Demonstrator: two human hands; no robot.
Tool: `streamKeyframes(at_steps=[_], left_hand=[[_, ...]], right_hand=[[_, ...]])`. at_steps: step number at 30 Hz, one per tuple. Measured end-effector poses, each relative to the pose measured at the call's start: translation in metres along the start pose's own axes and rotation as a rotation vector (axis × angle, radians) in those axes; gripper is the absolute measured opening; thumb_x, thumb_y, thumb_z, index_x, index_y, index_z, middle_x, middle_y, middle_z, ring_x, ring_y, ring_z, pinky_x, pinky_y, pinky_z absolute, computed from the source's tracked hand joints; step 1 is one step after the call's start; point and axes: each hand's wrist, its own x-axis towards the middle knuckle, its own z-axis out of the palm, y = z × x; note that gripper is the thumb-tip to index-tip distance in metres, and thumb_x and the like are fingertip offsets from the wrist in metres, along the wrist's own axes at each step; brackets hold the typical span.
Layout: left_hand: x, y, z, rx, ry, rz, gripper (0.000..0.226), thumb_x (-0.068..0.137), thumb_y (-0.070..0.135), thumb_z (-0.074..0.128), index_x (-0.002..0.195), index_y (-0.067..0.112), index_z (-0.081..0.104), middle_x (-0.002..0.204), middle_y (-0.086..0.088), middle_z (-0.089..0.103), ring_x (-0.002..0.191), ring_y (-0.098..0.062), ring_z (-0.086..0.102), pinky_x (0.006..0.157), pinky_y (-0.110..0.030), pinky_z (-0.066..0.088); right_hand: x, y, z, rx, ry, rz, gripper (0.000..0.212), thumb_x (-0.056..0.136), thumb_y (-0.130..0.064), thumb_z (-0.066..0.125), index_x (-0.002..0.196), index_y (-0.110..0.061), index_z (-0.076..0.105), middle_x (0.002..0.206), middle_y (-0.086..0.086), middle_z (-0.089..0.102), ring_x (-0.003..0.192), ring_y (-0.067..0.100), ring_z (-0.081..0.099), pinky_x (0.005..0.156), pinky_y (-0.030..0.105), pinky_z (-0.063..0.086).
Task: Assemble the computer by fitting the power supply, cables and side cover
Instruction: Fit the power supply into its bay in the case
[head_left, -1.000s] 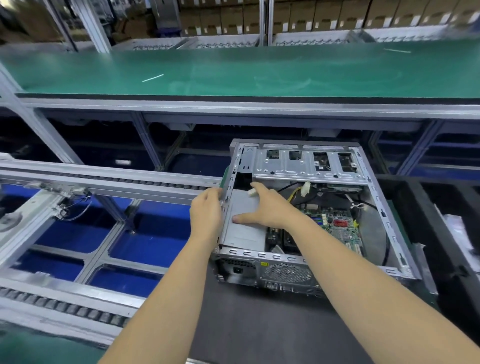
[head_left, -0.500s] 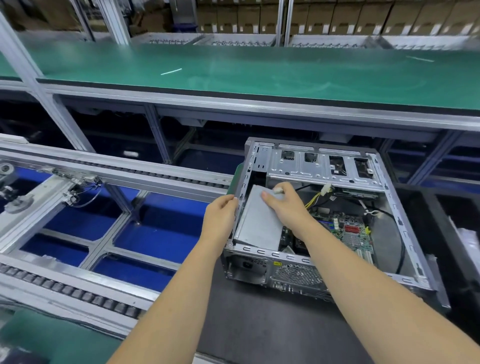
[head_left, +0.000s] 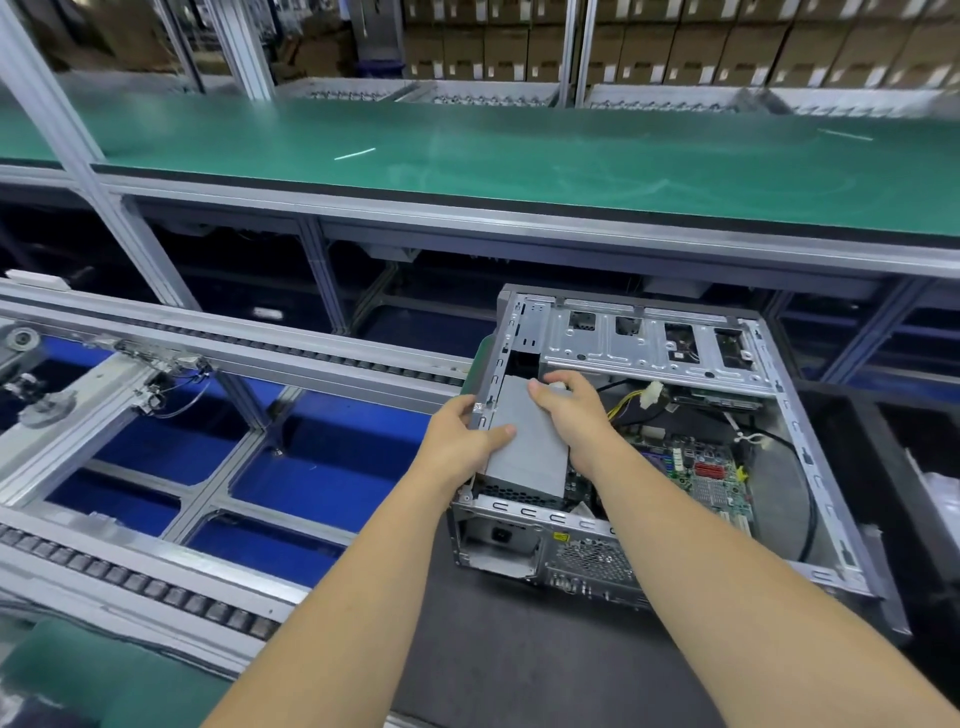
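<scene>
An open computer case (head_left: 810, 467) lies on its side on a dark mat, its side cover off. A grey power supply (head_left: 530, 447) sits tilted in the case's near-left corner, its far end raised. My left hand (head_left: 462, 441) grips the case's left rail, thumb pressed on the power supply's top. My right hand (head_left: 571, 410) curls over the power supply's far right edge. A yellow-and-black cable with a white plug (head_left: 649, 397) lies loose above the green motherboard (head_left: 701, 467). No side cover is in view.
A roller conveyor (head_left: 156, 577) with blue floor below runs to the left. A green workbench (head_left: 519, 161) spans the back, with stacked cardboard boxes behind it. A black tray (head_left: 883, 436) with white wrapping sits to the right of the case.
The power supply's far end has lifted and it sits more tilted. My left thumb has come onto its top. My right hand has slid to its far right edge. The view has shifted left.
</scene>
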Motion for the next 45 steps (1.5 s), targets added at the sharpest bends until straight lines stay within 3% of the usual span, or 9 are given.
streamKeyframes(at_steps=[4, 10, 16, 24, 30, 34, 37, 39, 45], left_hand=[[-0.001, -0.005, 0.003, 0.018, 0.008, 0.027, 0.052, 0.084, 0.023, 0.079, 0.13, 0.025, 0.053, 0.121, 0.004, 0.067, 0.099, -0.015, 0.07, 0.08, -0.029, 0.06], [0.0, -0.007, 0.003, 0.043, 0.031, 0.022, 0.063, 0.084, 0.029, 0.078, 0.139, 0.022, 0.05, 0.128, 0.001, 0.064, 0.109, -0.019, 0.066, 0.093, -0.042, 0.057], [0.0, -0.006, 0.004, 0.168, 0.046, 0.08, 0.058, 0.085, 0.036, 0.074, 0.137, 0.023, 0.053, 0.125, 0.006, 0.065, 0.109, -0.016, 0.066, 0.094, -0.043, 0.056], [0.005, -0.004, 0.006, 0.147, 0.049, 0.021, 0.058, 0.085, 0.034, 0.076, 0.133, 0.026, 0.046, 0.122, 0.005, 0.063, 0.101, -0.013, 0.067, 0.089, -0.037, 0.058], [0.005, -0.002, 0.005, 0.144, 0.017, 0.0, 0.061, 0.088, 0.026, 0.074, 0.141, 0.023, 0.043, 0.126, 0.005, 0.061, 0.102, -0.012, 0.067, 0.082, -0.027, 0.058], [0.003, -0.004, 0.005, 0.262, 0.066, 0.044, 0.052, 0.094, 0.029, 0.066, 0.142, 0.021, 0.048, 0.132, 0.002, 0.061, 0.116, -0.018, 0.062, 0.1, -0.04, 0.051], [-0.005, -0.001, 0.005, 0.276, 0.024, 0.08, 0.061, 0.084, 0.063, 0.061, 0.136, 0.031, 0.055, 0.124, 0.011, 0.065, 0.114, -0.012, 0.062, 0.099, -0.041, 0.051], [-0.007, 0.002, 0.008, 0.437, 0.028, 0.088, 0.077, 0.076, 0.078, 0.054, 0.136, 0.031, 0.049, 0.123, 0.011, 0.063, 0.113, -0.016, 0.06, 0.096, -0.044, 0.052], [-0.008, 0.008, 0.011, 0.572, 0.044, 0.071, 0.069, 0.091, 0.074, 0.034, 0.141, 0.026, 0.039, 0.127, -0.001, 0.061, 0.113, -0.026, 0.059, 0.096, -0.047, 0.05]], right_hand=[[0.005, -0.002, 0.002, 0.041, 0.15, -0.131, 0.017, 0.097, -0.009, 0.064, 0.107, -0.024, 0.061, 0.098, 0.0, 0.061, 0.076, 0.01, 0.054, 0.063, 0.024, 0.044], [-0.002, 0.003, -0.004, 0.105, -0.086, 0.102, 0.052, 0.091, -0.026, 0.076, 0.134, -0.026, 0.047, 0.123, 0.006, 0.06, 0.104, 0.03, 0.068, 0.088, 0.049, 0.059], [0.001, 0.003, -0.001, 0.149, -0.038, 0.003, 0.025, 0.094, -0.018, 0.073, 0.113, -0.026, 0.059, 0.126, 0.012, 0.064, 0.107, 0.033, 0.069, 0.091, 0.053, 0.059], [0.009, -0.004, -0.001, 0.153, -0.07, 0.142, 0.045, 0.092, -0.023, 0.076, 0.129, -0.017, 0.052, 0.118, 0.011, 0.066, 0.099, 0.028, 0.069, 0.082, 0.047, 0.06], [0.008, 0.001, 0.008, 0.037, 0.008, 0.085, 0.04, 0.096, -0.031, 0.071, 0.122, -0.013, 0.048, 0.114, 0.009, 0.063, 0.092, 0.024, 0.065, 0.073, 0.038, 0.056], [0.01, 0.0, 0.019, -0.046, 0.042, 0.023, 0.039, 0.097, -0.031, 0.069, 0.125, -0.012, 0.05, 0.125, 0.012, 0.06, 0.106, 0.027, 0.061, 0.089, 0.04, 0.051], [0.007, 0.001, 0.014, 0.118, -0.04, 0.116, 0.059, 0.103, -0.058, 0.044, 0.149, -0.022, 0.036, 0.14, 0.001, 0.048, 0.125, 0.023, 0.049, 0.111, 0.047, 0.041], [0.009, 0.003, 0.016, 0.069, -0.004, 0.089, 0.061, 0.104, -0.063, 0.031, 0.152, -0.025, 0.03, 0.134, -0.005, 0.043, 0.122, 0.018, 0.043, 0.109, 0.042, 0.035], [0.013, 0.006, 0.007, -0.222, -0.115, 0.065, 0.06, 0.102, -0.059, 0.045, 0.138, -0.012, 0.044, 0.133, 0.003, 0.056, 0.12, 0.025, 0.056, 0.106, 0.045, 0.044]])
